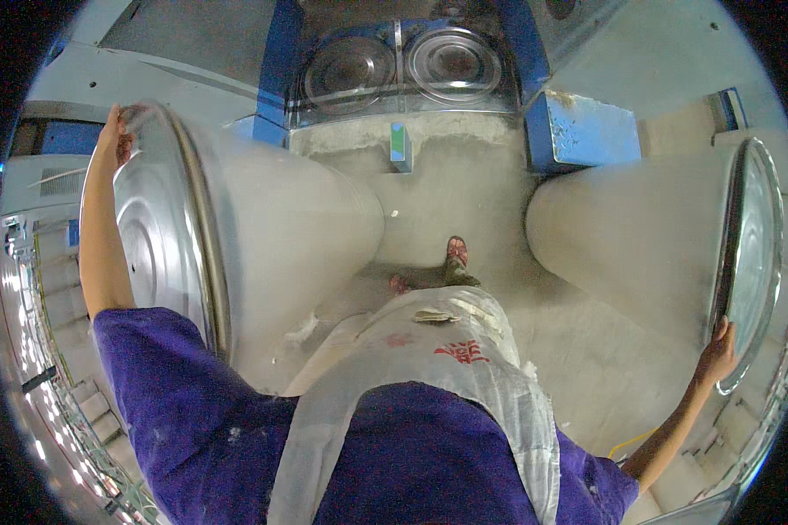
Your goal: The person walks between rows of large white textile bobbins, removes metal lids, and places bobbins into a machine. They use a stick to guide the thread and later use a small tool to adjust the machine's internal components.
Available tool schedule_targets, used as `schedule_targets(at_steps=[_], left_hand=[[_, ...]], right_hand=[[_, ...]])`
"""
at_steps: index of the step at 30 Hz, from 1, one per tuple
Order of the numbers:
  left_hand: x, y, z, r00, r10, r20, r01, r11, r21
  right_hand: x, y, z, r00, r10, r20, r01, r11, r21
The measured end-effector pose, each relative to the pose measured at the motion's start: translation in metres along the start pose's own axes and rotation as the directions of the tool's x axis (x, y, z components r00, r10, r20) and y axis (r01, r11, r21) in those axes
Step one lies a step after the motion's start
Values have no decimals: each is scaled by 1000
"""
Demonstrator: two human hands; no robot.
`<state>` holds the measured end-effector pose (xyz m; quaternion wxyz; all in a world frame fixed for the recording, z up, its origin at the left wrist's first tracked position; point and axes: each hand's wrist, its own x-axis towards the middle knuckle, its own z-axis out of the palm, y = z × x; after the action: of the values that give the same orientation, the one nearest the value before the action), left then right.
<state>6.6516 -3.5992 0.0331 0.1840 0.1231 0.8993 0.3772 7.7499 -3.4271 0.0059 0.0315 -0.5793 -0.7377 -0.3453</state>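
Observation:
A large pale cylindrical can [298, 206] stands on my left, with a metal rim and a round ridged metal plate [142, 241] at its top. My left hand [121, 140] is closed round the far part of that can's rim, its fingers curled over the edge. On my right stands a matching can [630, 227], its shiny top plate [756, 245] partly seen at the rim. There my right hand [720, 353] grips the near part of the rim, thumb uppermost. Both arms are spread wide.
Ahead, two round metal discs [453, 65] are set side by side in a metal base between blue machine columns [279, 70]. A small box with a green and blue face [400, 147] stands before them. A worn blue block [587, 131] juts out at the right.

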Motion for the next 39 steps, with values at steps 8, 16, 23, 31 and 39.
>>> schedule_targets(at_steps=[8, 16, 23, 31, 39], left_hand=[[-162, 16, 42, 826, 502, 257, -556, 803, 216], [-395, -2, 77, 424, 503, 753, -887, 398, 234], [-363, 25, 98, 384, 509, 770, -846, 529, 71], [-353, 23, 109, 422, 488, 764, -802, 594, 64], [-258, 62, 140, 318, 512, 798, -930, 332, 158]], right_hand=[[35, -187, -151, 958, -285, 39, 284, 959, 26], [88, -296, -196, 852, -333, 405, -144, 594, 792], [118, -327, -198, 888, -249, 387, -218, 514, 830], [113, -321, -199, 844, -380, 378, -101, 580, 808], [120, -320, -201, 840, -384, 383, -148, 517, 843]])
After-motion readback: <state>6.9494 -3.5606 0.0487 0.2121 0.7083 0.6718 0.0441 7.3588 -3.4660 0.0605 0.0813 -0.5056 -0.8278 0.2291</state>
